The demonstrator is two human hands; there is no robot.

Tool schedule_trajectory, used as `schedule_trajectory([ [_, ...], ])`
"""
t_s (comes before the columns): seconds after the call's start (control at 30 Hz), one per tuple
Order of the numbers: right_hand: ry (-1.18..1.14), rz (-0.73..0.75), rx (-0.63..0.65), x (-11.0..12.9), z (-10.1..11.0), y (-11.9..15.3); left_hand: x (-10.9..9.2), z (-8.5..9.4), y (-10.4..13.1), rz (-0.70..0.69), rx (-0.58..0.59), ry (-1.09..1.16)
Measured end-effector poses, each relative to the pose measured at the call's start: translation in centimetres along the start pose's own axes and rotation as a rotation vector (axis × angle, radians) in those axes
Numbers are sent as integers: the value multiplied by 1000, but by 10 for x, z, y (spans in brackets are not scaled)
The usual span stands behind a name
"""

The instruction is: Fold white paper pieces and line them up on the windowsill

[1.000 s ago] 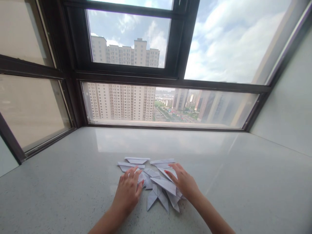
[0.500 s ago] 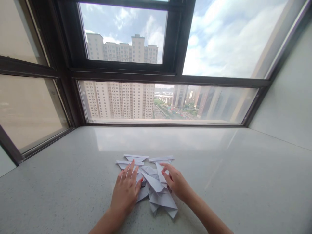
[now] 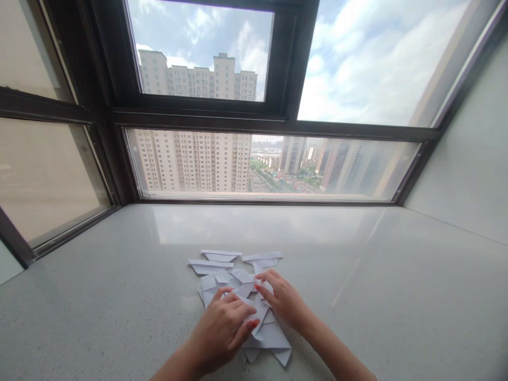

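Several folded white paper pieces [image 3: 273, 336] lie in an overlapping heap on the pale speckled counter. My left hand [image 3: 224, 328] rests over the near left part of the heap, fingers bent and apart, and covers some of the pieces. On the right side of the heap is my right hand [image 3: 283, 299]; its thumb and forefinger curve over the paper with a small gap between their tips. Behind the hands, three flat-edged pieces lie slightly apart: one at the far left [image 3: 221, 256], one just in front of it [image 3: 210, 266], and one at the far right [image 3: 262, 258].
The speckled stone counter [image 3: 377, 296] stretches out on both sides of the paper. Dark window frames [image 3: 262, 202] border its back and left, and a pale wall [image 3: 468, 169] stands on the right. Tall buildings [image 3: 194, 159] show through the glass.
My left hand has moved right and nearer, from the heap's left edge onto its near middle, uncovering pieces there. My right hand has shifted slightly left and down.
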State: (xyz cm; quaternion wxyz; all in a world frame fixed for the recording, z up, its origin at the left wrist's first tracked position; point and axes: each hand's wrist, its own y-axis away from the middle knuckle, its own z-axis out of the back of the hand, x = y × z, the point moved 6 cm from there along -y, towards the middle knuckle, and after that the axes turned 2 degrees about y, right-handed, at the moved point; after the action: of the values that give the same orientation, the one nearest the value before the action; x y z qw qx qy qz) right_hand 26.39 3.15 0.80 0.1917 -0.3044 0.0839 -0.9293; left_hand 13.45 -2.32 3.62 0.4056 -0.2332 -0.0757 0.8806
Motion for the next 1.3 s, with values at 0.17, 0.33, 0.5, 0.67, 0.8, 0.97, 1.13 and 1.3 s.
schedule_trajectory([
  [0.17,79,-77,-27,-8,3,0,11,11,-1,91,-124,-72],
  [0.33,7,11,-31,3,5,-1,31,14,3,168,-240,-153],
  [0.5,26,49,78,8,-3,1,51,-3,7,296,-139,-210],
  [0.67,25,-62,0,-7,2,-2,61,4,8,398,-198,-236],
  [0.8,12,-41,-103,-11,9,-4,57,17,6,368,-292,-234],
  [0.97,95,-87,-223,-20,14,-2,45,14,4,261,-281,-187],
  [1.13,129,-113,-283,-32,18,-4,26,6,1,166,-174,-122],
  [1.3,218,-129,-325,-44,22,-7,-12,-6,-3,1,-45,-106],
])
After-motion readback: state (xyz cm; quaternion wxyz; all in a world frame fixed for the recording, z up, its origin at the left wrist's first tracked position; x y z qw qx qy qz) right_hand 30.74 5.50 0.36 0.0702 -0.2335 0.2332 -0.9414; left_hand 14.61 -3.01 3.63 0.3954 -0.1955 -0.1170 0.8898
